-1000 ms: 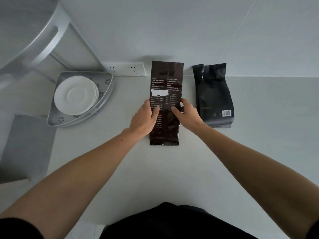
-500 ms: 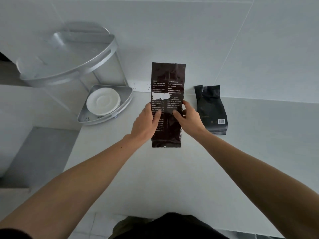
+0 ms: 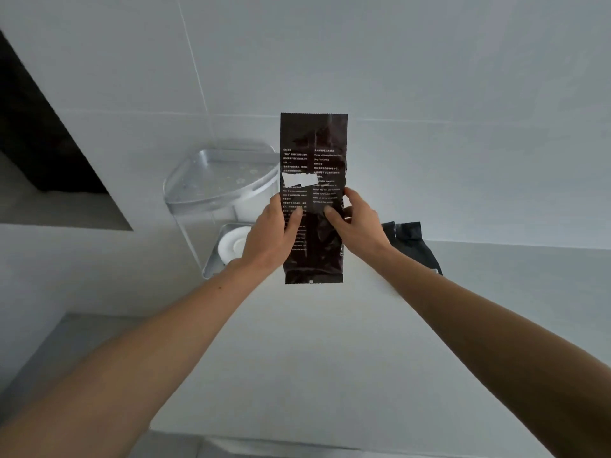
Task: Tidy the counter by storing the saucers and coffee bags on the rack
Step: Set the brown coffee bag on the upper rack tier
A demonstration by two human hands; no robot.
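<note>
A tall dark brown coffee bag [image 3: 313, 166] with white print is held upright in the air above the counter. My left hand [image 3: 269, 239] grips its left edge and my right hand [image 3: 355, 231] grips its right edge, thumbs on the front. A second, black coffee bag [image 3: 411, 244] lies on the counter behind my right wrist, partly hidden. The silver two-tier corner rack [image 3: 211, 193] stands to the left, its upper shelf level with the held bag. White saucers [image 3: 231, 247] are stacked on its lower shelf, partly behind my left hand.
The white counter [image 3: 314, 358] runs under my arms to a front edge near the bottom. A tiled wall [image 3: 429, 94] rises behind. A dark recess [image 3: 43, 143] opens at the far left, with a lower grey surface [image 3: 66, 342] beside the counter.
Both hands have lifted the brown coffee bag off the counter and up in front of the wall. The view has tilted upward, bringing the rack's upper shelf next to the bag.
</note>
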